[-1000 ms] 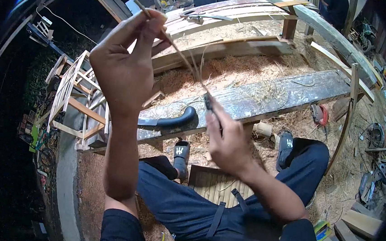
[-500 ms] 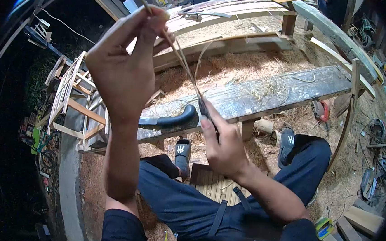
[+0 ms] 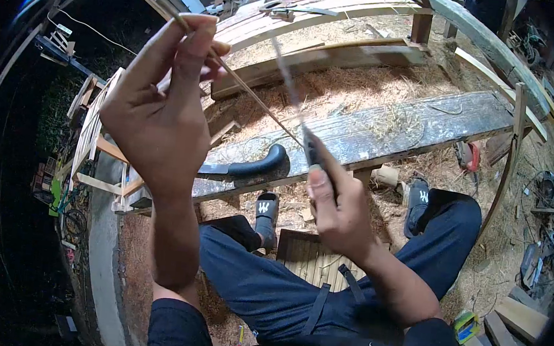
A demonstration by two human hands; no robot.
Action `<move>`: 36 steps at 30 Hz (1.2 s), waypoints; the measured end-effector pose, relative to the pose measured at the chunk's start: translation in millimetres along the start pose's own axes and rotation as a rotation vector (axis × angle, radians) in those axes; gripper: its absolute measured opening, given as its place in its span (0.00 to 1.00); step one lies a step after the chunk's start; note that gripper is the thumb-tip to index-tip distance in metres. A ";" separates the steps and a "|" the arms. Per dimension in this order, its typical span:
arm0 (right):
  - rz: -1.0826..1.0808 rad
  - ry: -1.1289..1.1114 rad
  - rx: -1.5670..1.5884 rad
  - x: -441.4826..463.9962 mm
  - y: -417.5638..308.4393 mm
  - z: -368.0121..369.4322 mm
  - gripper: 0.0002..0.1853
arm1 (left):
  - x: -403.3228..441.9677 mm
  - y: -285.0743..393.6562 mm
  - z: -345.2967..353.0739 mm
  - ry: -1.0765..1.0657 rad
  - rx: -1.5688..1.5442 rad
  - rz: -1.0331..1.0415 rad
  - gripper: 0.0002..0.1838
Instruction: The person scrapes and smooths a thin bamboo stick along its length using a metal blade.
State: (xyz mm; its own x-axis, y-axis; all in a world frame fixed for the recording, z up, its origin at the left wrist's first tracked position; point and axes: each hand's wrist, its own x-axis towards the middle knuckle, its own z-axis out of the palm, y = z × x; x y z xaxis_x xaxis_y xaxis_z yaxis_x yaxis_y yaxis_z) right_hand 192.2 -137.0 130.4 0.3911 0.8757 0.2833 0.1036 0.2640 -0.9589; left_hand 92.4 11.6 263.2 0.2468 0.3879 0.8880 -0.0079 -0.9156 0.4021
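Brown and slim, a stick (image 3: 257, 98) is pinched by the left fingers (image 3: 200, 42); the right fingers (image 3: 319, 185) curl round a knife (image 3: 291, 91).

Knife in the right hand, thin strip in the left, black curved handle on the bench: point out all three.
Knife (image 3: 289, 85): head view, on its motion-blurred blade.
Thin strip (image 3: 251, 91): head view, on its bare middle length.
Black curved handle (image 3: 258, 167): head view, on the middle of its grip.
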 end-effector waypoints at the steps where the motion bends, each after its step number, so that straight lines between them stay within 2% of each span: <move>1: -0.001 0.002 0.002 0.5 -1.4 4.8 0.27 | -0.3 2.2 -1.0 -0.002 0.000 0.002 0.11; 3: -0.214 -0.069 0.002 -1.6 -0.8 14.2 0.28 | -3.9 9.3 -5.0 -0.008 0.043 -0.058 0.10; 6: -0.232 -0.026 -0.065 -7.9 17.0 29.6 0.28 | -12.7 11.8 -9.4 0.025 0.019 -0.050 0.09; 7: -0.344 0.012 -0.048 -5.9 22.0 36.1 0.30 | -14.5 11.9 -11.7 0.022 0.018 -0.049 0.09; 10: -0.447 0.033 -0.076 -10.7 20.1 42.9 0.30 | -19.3 9.9 -18.4 0.057 0.009 -0.081 0.09; 12: -0.092 -0.048 -0.046 -9.9 35.9 46.3 0.31 | -20.5 10.5 -20.5 0.054 0.015 -0.016 0.08; 15: -0.165 -0.012 -0.093 -9.1 33.3 50.0 0.31 | -18.2 7.8 -25.1 0.094 0.030 -0.090 0.08; 17: -0.473 0.034 -0.023 -13.9 21.5 57.2 0.32 | -20.4 6.8 -28.3 0.075 0.041 -0.072 0.08; 18: -0.473 0.033 -0.024 -11.4 20.8 56.3 0.32 | -20.7 6.6 -28.8 0.070 0.048 -0.046 0.07; 20: 0.156 -0.095 0.016 -7.8 19.2 54.1 0.31 | -21.8 8.9 -25.2 0.089 0.007 -0.080 0.07; 21: -0.061 -0.001 -0.127 -4.9 27.2 54.0 0.31 | -20.1 9.4 -23.4 0.105 -0.037 -0.102 0.07; 22: -0.074 0.003 -0.128 -6.3 29.4 55.5 0.31 | -17.8 8.2 -23.8 0.108 -0.040 -0.089 0.07; 24: -0.306 0.037 -0.008 -15.7 26.5 59.8 0.30 | -20.9 6.5 -26.8 0.105 -0.040 -0.101 0.07; 25: -0.466 0.032 -0.055 -16.5 27.9 60.4 0.30 | -21.8 6.7 -25.8 0.097 -0.041 -0.111 0.07; 26: -0.462 0.031 -0.058 -12.8 29.7 58.1 0.30 | -20.6 7.4 -23.5 0.094 -0.032 -0.080 0.07; 28: 0.071 -0.027 -0.067 -9.1 31.8 55.0 0.31 | -22.6 9.3 -24.2 0.093 -0.021 -0.053 0.08; 29: 0.063 -0.023 -0.068 -8.7 32.5 55.4 0.31 | -21.1 8.2 -25.6 0.082 0.002 -0.066 0.08; 32: -0.521 0.109 -0.098 -13.7 37.0 61.0 0.31 | -20.1 7.1 -26.0 0.078 0.023 -0.107 0.08; 34: -0.551 0.112 -0.109 -15.4 41.3 58.2 0.30 | -20.4 8.0 -25.0 0.071 0.027 -0.059 0.08; 36: -0.042 0.037 -0.146 -10.9 51.4 54.0 0.30 | -20.8 7.1 -26.4 0.075 0.028 -0.086 0.08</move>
State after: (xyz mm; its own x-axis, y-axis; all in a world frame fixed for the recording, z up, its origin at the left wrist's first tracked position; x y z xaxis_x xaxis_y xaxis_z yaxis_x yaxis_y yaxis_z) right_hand 143.9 -111.2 78.6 0.4168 0.8489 0.3250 0.2511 0.2361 -0.9387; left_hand 61.6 -0.2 253.5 0.1719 0.4715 0.8650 0.0371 -0.8805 0.4726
